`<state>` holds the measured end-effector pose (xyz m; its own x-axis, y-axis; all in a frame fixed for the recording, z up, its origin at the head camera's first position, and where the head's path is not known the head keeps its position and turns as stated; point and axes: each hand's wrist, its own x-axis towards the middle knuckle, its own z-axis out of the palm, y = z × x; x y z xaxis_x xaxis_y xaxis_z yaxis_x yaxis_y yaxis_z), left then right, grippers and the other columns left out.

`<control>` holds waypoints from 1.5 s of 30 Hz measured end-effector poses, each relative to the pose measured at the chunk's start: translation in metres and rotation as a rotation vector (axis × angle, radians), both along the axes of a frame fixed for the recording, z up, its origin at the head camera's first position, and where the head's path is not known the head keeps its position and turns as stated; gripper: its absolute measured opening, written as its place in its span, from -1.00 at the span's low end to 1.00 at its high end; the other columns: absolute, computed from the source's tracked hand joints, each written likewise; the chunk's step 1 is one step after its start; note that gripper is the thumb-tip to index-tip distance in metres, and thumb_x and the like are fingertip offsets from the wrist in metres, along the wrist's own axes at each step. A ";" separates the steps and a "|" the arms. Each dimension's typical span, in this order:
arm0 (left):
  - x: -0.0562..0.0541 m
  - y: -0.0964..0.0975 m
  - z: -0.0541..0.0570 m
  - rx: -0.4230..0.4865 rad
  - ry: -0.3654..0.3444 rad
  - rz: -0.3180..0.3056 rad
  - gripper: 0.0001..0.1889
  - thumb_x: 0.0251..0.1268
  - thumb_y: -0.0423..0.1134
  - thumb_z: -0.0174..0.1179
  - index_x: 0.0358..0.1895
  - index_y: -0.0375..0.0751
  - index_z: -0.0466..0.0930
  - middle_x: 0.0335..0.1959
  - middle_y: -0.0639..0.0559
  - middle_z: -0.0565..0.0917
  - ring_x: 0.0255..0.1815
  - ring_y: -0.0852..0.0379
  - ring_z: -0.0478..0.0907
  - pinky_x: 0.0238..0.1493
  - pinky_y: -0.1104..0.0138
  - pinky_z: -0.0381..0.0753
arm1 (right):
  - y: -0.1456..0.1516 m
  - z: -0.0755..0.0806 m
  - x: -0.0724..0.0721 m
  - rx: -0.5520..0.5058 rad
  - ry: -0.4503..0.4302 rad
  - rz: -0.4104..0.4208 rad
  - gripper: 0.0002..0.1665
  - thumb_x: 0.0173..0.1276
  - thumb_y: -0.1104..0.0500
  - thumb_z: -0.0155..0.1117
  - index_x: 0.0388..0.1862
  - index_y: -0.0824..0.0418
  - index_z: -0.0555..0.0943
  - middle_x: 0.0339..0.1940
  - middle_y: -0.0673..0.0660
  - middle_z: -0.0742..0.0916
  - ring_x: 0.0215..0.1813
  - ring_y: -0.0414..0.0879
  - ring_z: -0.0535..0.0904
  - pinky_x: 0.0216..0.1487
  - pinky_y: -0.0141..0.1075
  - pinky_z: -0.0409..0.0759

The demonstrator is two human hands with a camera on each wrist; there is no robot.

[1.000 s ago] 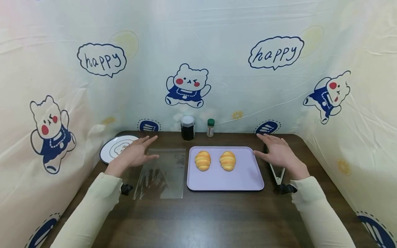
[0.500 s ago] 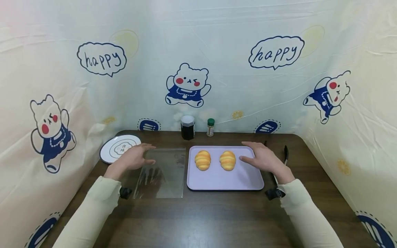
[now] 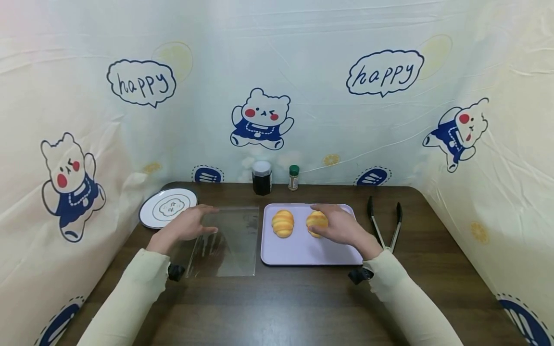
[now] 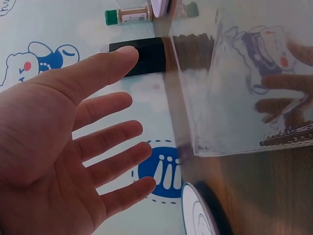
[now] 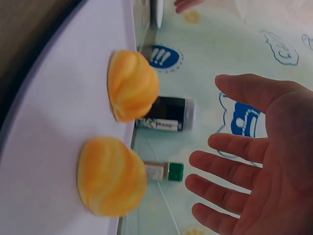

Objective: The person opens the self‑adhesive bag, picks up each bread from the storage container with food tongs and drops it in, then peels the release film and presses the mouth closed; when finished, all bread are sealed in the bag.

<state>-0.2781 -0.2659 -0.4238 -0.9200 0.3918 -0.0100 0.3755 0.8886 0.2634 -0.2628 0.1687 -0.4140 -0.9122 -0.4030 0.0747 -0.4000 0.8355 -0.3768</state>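
Observation:
Two golden croissant-shaped bread rolls lie on a pale purple tray (image 3: 303, 254): the left roll (image 3: 283, 224) and the right roll (image 3: 317, 219). Over the tray's right part is my right hand (image 3: 339, 226), fingers spread; in the head view it partly covers the right roll. The right wrist view shows a gap between that hand and both rolls (image 5: 112, 176). My left hand (image 3: 188, 225) hovers with fingers apart over the left edge of a clear plastic bag (image 3: 233, 245). Nothing is in either hand.
A white plate with a dark rim (image 3: 162, 211) sits at the back left. A dark jar with a pale lid (image 3: 262, 179) and a green-capped shaker (image 3: 294, 179) stand at the back edge. Black-tipped tongs (image 3: 396, 230) lie right of the tray, spread apart.
My right hand has moved left from beside the tongs to over the tray near the right roll, uncovering the tongs. The left hand has shifted slightly, showing more of the plate.

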 end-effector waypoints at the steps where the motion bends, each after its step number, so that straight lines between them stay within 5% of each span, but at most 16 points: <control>1: 0.000 0.000 -0.001 0.001 -0.008 0.003 -0.35 0.25 -0.03 0.36 0.35 -0.26 0.47 0.35 -0.36 0.48 0.34 -0.33 0.44 0.31 -0.15 0.46 | -0.004 -0.001 0.000 0.005 0.001 0.008 -0.25 0.33 -0.18 0.33 0.41 0.11 0.46 0.37 0.18 0.59 0.39 0.14 0.49 0.38 0.11 0.46; 26: -0.003 -0.009 -0.019 -0.020 -0.056 0.034 -0.36 0.27 -0.03 0.34 0.34 -0.30 0.47 0.37 -0.40 0.45 0.38 -0.39 0.38 0.33 -0.19 0.41 | -0.090 -0.022 0.005 0.047 0.023 0.192 -0.27 0.33 -0.21 0.30 0.39 0.08 0.47 0.33 0.11 0.62 0.38 0.03 0.50 0.33 -0.05 0.54; 45: -0.014 -0.014 -0.037 -0.030 -0.128 0.055 -0.39 0.26 -0.06 0.34 0.29 -0.34 0.50 0.35 -0.43 0.45 0.38 -0.38 0.38 0.36 -0.19 0.38 | -0.147 -0.051 0.001 0.271 0.103 0.297 -0.27 0.34 -0.23 0.28 0.37 0.11 0.49 0.30 0.08 0.64 0.37 -0.07 0.51 0.31 -0.22 0.55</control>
